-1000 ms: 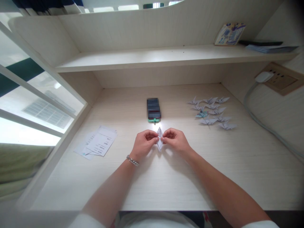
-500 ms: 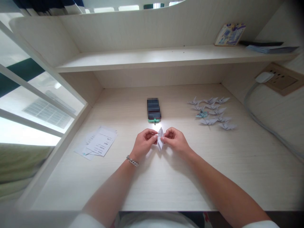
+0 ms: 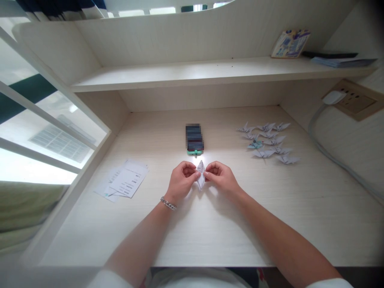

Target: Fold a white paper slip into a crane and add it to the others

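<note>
A small white paper point(image 3: 201, 182) folded into a narrow diamond stands between my hands, with faint print on its upper part. My left hand point(image 3: 184, 180), a silver chain bracelet point(image 3: 168, 203) on its wrist, pinches the left edge between thumb and fingers. On the opposite edge, my right hand point(image 3: 220, 177) grips the paper the same way. Just beyond the fingers lies a phone point(image 3: 194, 138) with a green edge at its near end. Several folded paper cranes point(image 3: 270, 141) sit in rows to the right, mostly white; one is blue point(image 3: 255, 144).
Printed paper slips point(image 3: 129, 178) overlap at the left of the desk point(image 3: 210, 232). A shelf point(image 3: 180, 74) spans the back, carrying a small colourful box point(image 3: 291, 43) and flat booklets point(image 3: 342, 62). A grey cable point(image 3: 327, 154) runs down the right side from a plug point(image 3: 334, 97).
The folded paper has shifted slightly left and turned, so more of its face shows. Both hands keep their hold, the right one moving a little left.
</note>
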`<move>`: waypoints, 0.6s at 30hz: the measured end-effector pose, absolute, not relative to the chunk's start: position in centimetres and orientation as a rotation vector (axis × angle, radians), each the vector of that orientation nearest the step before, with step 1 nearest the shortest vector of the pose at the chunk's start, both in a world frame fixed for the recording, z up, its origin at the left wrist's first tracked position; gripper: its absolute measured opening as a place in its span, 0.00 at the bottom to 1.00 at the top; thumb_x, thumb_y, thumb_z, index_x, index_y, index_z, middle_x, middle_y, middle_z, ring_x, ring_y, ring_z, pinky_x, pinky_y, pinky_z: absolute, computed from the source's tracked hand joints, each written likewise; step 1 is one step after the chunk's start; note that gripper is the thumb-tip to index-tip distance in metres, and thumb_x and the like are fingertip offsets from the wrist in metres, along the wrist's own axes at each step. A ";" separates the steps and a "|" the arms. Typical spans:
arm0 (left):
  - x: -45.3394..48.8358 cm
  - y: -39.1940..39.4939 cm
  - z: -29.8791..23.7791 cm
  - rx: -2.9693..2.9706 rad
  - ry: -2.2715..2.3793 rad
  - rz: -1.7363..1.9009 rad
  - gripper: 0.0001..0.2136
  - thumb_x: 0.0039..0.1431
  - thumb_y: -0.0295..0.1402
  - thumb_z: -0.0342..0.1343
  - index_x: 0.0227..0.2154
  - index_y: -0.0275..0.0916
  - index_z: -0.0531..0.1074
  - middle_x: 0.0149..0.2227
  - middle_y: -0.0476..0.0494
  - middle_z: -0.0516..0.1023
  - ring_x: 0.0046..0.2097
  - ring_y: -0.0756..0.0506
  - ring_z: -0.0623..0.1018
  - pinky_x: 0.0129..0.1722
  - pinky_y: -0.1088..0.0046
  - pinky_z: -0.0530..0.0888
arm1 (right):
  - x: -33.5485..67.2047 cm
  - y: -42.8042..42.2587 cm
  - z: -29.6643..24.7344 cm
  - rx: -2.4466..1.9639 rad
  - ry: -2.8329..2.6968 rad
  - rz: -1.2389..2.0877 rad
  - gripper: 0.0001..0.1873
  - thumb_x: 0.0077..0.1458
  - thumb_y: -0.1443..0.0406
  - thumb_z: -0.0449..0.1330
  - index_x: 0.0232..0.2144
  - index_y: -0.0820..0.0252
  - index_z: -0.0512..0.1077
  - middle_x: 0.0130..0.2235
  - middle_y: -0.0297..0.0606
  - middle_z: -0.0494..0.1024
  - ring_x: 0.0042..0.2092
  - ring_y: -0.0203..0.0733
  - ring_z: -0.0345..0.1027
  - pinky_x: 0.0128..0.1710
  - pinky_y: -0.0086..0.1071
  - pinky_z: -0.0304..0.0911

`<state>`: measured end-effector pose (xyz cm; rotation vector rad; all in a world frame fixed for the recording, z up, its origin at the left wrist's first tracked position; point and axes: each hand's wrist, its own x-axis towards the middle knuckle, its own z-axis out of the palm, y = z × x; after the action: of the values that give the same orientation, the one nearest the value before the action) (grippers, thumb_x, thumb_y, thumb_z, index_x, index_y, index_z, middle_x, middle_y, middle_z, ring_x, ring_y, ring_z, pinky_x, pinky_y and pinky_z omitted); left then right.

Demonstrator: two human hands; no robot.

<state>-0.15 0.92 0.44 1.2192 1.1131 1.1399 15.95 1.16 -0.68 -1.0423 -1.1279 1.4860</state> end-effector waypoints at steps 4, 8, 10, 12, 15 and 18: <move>0.1 0.8 0.4 1.208 1.094 1.149 0.11 0.45 0.30 0.61 0.31 0.36 0.65 0.28 0.49 0.71 0.31 0.51 0.73 0.32 0.74 0.71 | 15.9 1.1 -0.6 -1.067 -1.218 1.355 0.12 0.42 0.64 0.65 0.25 0.59 0.64 0.25 0.32 0.70 0.27 0.37 0.66 0.29 0.32 0.63; 0.4 0.7 0.5 1.189 1.093 1.188 0.12 0.44 0.29 0.62 0.30 0.37 0.65 0.27 0.50 0.71 0.30 0.51 0.73 0.32 0.75 0.71 | 15.8 1.0 -0.4 -1.069 -1.224 1.312 0.12 0.43 0.63 0.64 0.27 0.58 0.64 0.26 0.31 0.69 0.27 0.36 0.64 0.28 0.31 0.62; 0.5 0.7 0.5 1.193 1.096 1.188 0.12 0.44 0.29 0.62 0.30 0.37 0.65 0.27 0.50 0.71 0.30 0.51 0.73 0.32 0.75 0.71 | 15.8 1.0 -0.4 -1.051 -1.228 1.341 0.12 0.43 0.63 0.64 0.28 0.59 0.64 0.26 0.32 0.69 0.28 0.36 0.64 0.28 0.30 0.61; 0.5 0.7 0.4 1.197 1.099 1.179 0.12 0.44 0.29 0.62 0.30 0.37 0.65 0.27 0.49 0.71 0.31 0.51 0.73 0.32 0.75 0.71 | 15.8 1.0 -0.5 -1.048 -1.240 1.356 0.13 0.43 0.63 0.65 0.28 0.59 0.64 0.27 0.32 0.69 0.29 0.36 0.64 0.29 0.30 0.61; 0.6 0.6 0.2 1.203 1.105 1.172 0.11 0.45 0.29 0.62 0.30 0.37 0.64 0.28 0.49 0.70 0.31 0.51 0.73 0.33 0.75 0.71 | 15.8 1.0 -0.7 -1.065 -1.248 1.336 0.14 0.43 0.62 0.65 0.28 0.58 0.63 0.26 0.32 0.68 0.29 0.36 0.64 0.28 0.30 0.61; 0.6 0.6 0.1 1.204 1.109 1.188 0.12 0.45 0.28 0.61 0.31 0.37 0.64 0.28 0.48 0.71 0.31 0.51 0.73 0.33 0.74 0.71 | 15.6 0.8 -0.6 -1.055 -1.234 1.304 0.15 0.42 0.63 0.65 0.28 0.57 0.62 0.27 0.32 0.69 0.30 0.36 0.64 0.29 0.30 0.61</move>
<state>0.65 0.59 0.10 1.2039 1.1085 1.1880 15.55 0.85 -0.61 -1.0545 -1.2341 1.3045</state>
